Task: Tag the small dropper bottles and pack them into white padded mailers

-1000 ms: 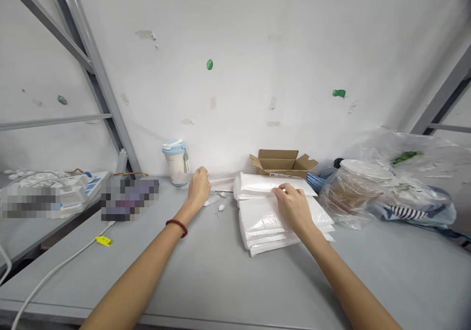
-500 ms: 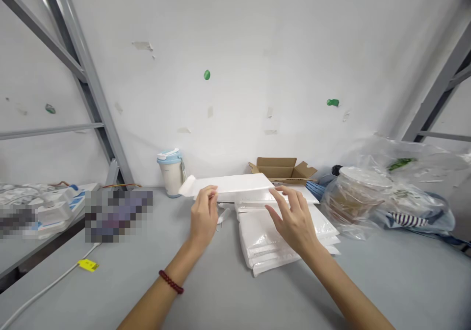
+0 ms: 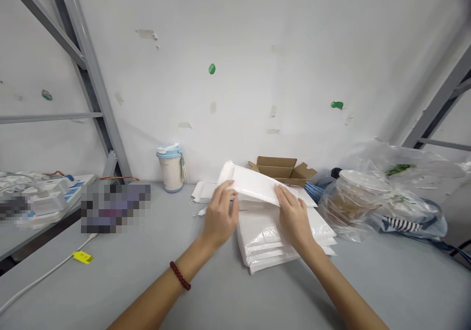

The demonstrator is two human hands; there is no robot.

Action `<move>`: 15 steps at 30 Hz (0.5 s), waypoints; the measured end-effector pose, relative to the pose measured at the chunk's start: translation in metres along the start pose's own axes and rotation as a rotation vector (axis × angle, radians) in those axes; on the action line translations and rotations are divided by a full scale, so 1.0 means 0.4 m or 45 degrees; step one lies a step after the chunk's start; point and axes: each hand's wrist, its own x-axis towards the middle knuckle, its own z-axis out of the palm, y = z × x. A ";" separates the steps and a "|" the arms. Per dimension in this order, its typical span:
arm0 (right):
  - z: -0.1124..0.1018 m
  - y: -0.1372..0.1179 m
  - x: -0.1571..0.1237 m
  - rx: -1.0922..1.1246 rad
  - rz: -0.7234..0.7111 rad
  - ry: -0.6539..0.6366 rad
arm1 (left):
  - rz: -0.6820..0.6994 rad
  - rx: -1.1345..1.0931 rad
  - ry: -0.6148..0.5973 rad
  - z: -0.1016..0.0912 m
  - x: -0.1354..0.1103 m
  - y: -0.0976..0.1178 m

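A white padded mailer (image 3: 257, 185) is held up tilted above a stack, its left end raised. My right hand (image 3: 296, 217) grips its right end, with the fingers on top and the thumb hidden. At the left end, my left hand (image 3: 222, 214) has its fingers bent against the mailer's edge; the fingertips partly cover it. Beneath lies a pile of several white padded mailers (image 3: 263, 234) with shiny, crinkled surfaces. Left of the pile, a small white item with a cord (image 3: 200, 213) and a flat white piece (image 3: 203, 191) lie on the table.
At the back stand a cream cup with a blue lid (image 3: 172, 168) and an open cardboard box (image 3: 275, 168). Plastic-wrapped containers (image 3: 353, 200) sit on the right. Toward the left are a blurred-out item (image 3: 117, 207), a white cable (image 3: 44, 276) and power strips (image 3: 55, 202).
The mailer has turned, its left end moving right and up. My right hand has closed on its right end, and my left hand has shifted right. The flat white piece behind has come into view.
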 end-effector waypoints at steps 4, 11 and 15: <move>0.000 0.021 0.009 0.205 0.216 -0.002 | -0.630 -0.053 0.072 0.019 0.071 -0.056; 0.005 0.017 0.007 0.310 0.265 -0.169 | -1.198 -0.393 -0.456 0.066 0.134 -0.107; -0.007 0.008 0.012 0.282 0.262 -0.289 | -1.194 -0.630 -0.620 0.076 0.143 -0.093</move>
